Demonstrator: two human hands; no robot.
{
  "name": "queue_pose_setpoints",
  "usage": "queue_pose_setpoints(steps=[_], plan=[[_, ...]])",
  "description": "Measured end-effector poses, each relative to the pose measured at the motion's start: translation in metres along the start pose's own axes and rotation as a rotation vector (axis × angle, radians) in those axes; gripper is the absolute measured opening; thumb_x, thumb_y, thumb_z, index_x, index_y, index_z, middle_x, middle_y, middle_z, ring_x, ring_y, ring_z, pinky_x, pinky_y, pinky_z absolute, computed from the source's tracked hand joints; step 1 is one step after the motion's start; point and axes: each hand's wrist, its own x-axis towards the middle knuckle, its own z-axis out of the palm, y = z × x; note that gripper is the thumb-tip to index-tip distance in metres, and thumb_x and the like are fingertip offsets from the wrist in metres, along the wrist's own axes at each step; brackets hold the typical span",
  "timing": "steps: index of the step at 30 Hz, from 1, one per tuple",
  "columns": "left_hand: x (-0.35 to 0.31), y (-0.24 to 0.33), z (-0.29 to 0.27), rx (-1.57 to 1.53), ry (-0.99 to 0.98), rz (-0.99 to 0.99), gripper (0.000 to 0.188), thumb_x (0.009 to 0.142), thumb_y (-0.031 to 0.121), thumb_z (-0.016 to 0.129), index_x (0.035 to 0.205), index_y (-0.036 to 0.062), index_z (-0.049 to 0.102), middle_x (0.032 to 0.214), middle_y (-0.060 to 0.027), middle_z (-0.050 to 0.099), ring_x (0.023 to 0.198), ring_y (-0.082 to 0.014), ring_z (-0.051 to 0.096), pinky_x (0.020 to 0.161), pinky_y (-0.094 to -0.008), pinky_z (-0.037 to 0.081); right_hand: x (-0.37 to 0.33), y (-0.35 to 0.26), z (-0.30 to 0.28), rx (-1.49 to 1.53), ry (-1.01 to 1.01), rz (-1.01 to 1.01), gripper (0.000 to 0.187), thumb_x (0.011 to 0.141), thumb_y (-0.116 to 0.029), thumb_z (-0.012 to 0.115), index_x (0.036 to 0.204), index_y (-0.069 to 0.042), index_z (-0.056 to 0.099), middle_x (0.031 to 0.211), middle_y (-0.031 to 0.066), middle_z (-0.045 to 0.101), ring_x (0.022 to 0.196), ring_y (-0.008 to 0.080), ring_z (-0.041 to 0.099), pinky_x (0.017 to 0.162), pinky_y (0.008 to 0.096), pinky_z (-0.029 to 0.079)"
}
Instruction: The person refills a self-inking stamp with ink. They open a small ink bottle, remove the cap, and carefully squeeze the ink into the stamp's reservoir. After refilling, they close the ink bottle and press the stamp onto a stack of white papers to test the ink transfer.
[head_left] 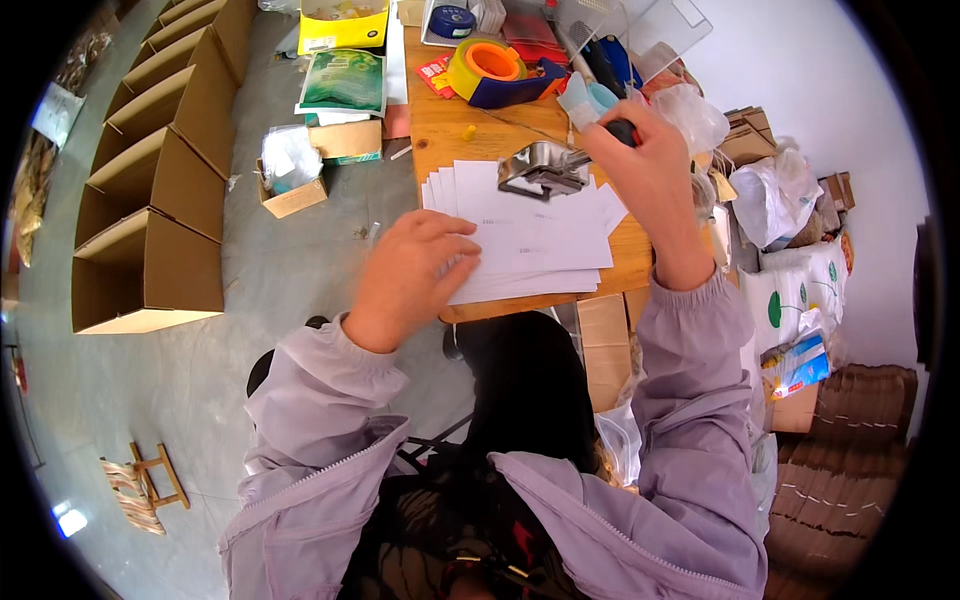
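Note:
On the near part of a small wooden table (436,128) lies a loosely fanned stack of white paper sheets (545,250), with short lines of print on the top one. My right hand (648,150) grips the dark handle of a metal hand stamp (545,168), tilted over the far part of the stack. Whether the stamp touches the paper I cannot tell. At the stack's left edge is my left hand (415,272), slightly blurred, its fingers apart and extended toward the top sheet, holding nothing.
Behind the papers stands a blue tape dispenser (515,90) with yellow and orange rolls, near a wire basket (672,35). Open cardboard boxes (185,255) line the floor at left. Plastic bags (775,200) and stacked flat cardboard (835,490) crowd the right. A small folding stool (150,485) stands lower left.

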Motion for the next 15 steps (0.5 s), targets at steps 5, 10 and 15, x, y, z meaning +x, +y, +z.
queue_pose_setpoints(steps=[5, 10, 15], plan=[[-0.011, 0.015, 0.02, 0.104, -0.052, 0.036, 0.025, 0.076, 0.014, 0.066, 0.099, 0.0069, 0.065, 0.111, -0.0039, 0.061, 0.11, -0.0252, 0.051, 0.095, -0.0393, 0.04, 0.005, -0.009, 0.027, -0.307, -0.038, -0.102, 0.031, 0.069, -0.028, 0.061, 0.067, 0.003, 0.056, 0.059, 0.018, 0.055, 0.053, 0.0306, 0.052, 0.052, 0.038, 0.041], [-0.014, 0.018, 0.023, 0.125, -0.103, -0.016, 0.03, 0.077, 0.016, 0.066, 0.106, 0.0077, 0.063, 0.116, -0.0031, 0.058, 0.113, -0.0243, 0.049, 0.099, -0.0411, 0.036, 0.008, -0.014, 0.042, -0.309, -0.085, -0.05, 0.032, 0.068, -0.029, 0.06, 0.066, 0.002, 0.055, 0.062, 0.0198, 0.056, 0.059, 0.0357, 0.053, 0.055, 0.042, 0.041], [-0.014, 0.019, 0.022, 0.114, -0.114, -0.029, 0.03, 0.077, 0.016, 0.065, 0.106, 0.0073, 0.063, 0.116, -0.0031, 0.057, 0.113, -0.0242, 0.049, 0.1, -0.0414, 0.034, 0.011, -0.01, 0.051, -0.301, -0.115, -0.021, 0.033, 0.067, -0.03, 0.059, 0.066, 0.002, 0.055, 0.062, 0.0199, 0.055, 0.061, 0.0357, 0.053, 0.056, 0.043, 0.04]])
